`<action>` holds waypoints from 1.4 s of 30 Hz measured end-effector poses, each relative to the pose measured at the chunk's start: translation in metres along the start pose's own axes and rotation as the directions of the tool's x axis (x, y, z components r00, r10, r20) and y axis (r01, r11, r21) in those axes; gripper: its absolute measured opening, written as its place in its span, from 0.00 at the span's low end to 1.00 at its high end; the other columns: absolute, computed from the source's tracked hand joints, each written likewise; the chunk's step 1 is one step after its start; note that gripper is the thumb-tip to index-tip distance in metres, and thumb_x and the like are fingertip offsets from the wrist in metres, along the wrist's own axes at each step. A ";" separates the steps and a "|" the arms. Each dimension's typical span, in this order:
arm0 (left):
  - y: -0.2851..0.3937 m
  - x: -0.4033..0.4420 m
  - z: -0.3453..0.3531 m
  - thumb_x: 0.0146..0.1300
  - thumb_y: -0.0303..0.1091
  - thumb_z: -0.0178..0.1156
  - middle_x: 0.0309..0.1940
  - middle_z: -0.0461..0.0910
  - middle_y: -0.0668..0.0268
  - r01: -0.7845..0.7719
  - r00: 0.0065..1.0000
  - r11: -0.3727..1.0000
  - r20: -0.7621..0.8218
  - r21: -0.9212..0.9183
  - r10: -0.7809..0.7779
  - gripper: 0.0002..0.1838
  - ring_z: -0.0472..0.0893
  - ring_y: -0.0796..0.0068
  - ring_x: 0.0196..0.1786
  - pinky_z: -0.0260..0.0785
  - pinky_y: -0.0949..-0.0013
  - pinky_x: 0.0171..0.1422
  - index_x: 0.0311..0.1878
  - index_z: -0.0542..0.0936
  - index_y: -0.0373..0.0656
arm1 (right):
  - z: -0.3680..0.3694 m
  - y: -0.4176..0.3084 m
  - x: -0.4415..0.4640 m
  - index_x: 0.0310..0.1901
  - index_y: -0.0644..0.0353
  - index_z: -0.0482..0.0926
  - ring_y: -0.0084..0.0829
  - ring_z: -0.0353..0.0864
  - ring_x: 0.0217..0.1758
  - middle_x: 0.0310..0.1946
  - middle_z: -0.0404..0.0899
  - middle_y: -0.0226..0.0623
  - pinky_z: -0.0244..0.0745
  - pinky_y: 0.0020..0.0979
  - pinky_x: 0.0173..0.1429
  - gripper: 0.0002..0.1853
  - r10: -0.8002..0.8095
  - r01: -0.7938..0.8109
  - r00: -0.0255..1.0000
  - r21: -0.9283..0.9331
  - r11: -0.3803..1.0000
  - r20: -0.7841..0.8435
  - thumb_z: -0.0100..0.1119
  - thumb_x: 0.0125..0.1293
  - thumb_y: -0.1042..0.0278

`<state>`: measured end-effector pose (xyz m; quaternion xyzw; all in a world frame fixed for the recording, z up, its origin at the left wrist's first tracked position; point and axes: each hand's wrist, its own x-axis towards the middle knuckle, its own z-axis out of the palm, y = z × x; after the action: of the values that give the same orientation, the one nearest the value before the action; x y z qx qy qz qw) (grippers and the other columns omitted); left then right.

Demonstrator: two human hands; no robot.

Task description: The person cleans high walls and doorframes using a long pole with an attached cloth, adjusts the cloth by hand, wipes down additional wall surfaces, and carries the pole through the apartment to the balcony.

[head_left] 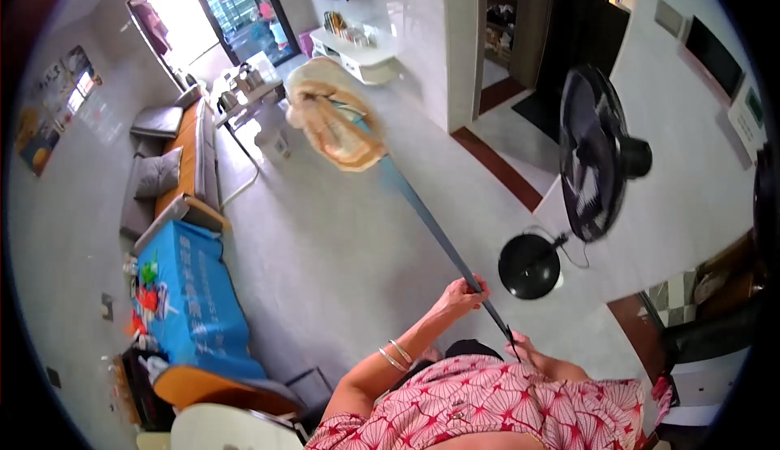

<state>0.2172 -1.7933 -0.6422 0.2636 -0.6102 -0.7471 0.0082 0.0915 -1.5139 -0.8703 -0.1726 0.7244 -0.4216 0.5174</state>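
Note:
A long grey-blue pole (435,230) runs from near my body up toward the middle of the room. At its far end is a bundle of cream and orange cloth (337,125), lifted and slightly blurred. My left hand (465,297) is wrapped round the pole partway along, with bangles on that wrist. Close to the pole's near end, my right hand (526,352) has its fingers bent against it, partly hidden by the pole and the patterned clothing.
A black standing fan (597,153) with a round base (530,266) is at the right. Along the left are a sofa (195,149), a blue-covered table (195,300) and an orange-backed chair (219,389). A white wall shelf (361,56) hangs at the back.

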 end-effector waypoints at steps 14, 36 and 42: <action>0.144 0.161 -0.326 0.60 0.37 0.57 0.37 0.76 0.68 -0.082 0.988 0.996 -0.126 0.040 0.086 0.14 0.75 0.78 0.41 0.71 0.72 0.42 0.46 0.71 0.42 | 0.155 -0.212 0.367 0.37 0.55 0.76 0.18 0.69 0.25 0.21 0.72 0.24 0.66 0.25 0.27 0.14 -0.142 0.145 0.989 -0.055 0.988 0.044 0.60 0.50 0.58; 0.285 0.451 -0.828 0.58 0.36 0.57 0.33 0.75 0.69 -0.062 0.981 0.985 -0.191 -0.163 0.031 0.22 0.74 0.80 0.37 0.70 0.73 0.31 0.54 0.61 0.50 | 0.286 -0.657 0.727 0.20 0.57 0.68 0.16 0.59 0.17 0.13 0.62 0.20 0.55 0.25 0.19 0.15 -0.164 0.069 0.958 -0.364 0.929 -0.236 0.62 0.51 0.60; 0.364 0.550 -0.939 0.58 0.38 0.57 0.24 0.71 0.68 -0.064 0.978 0.998 -0.195 0.015 0.066 0.20 0.72 0.79 0.28 0.68 0.72 0.29 0.51 0.63 0.48 | 0.296 -0.715 0.896 0.28 0.59 0.74 0.15 0.61 0.19 0.16 0.66 0.20 0.57 0.22 0.20 0.11 -0.344 0.309 0.937 -0.306 0.900 -0.065 0.62 0.52 0.61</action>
<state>0.0105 -2.9221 -0.6285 0.3157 -0.6180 -0.7141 0.0915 -0.1396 -2.6754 -0.8795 -0.3408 0.7683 -0.4007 0.3647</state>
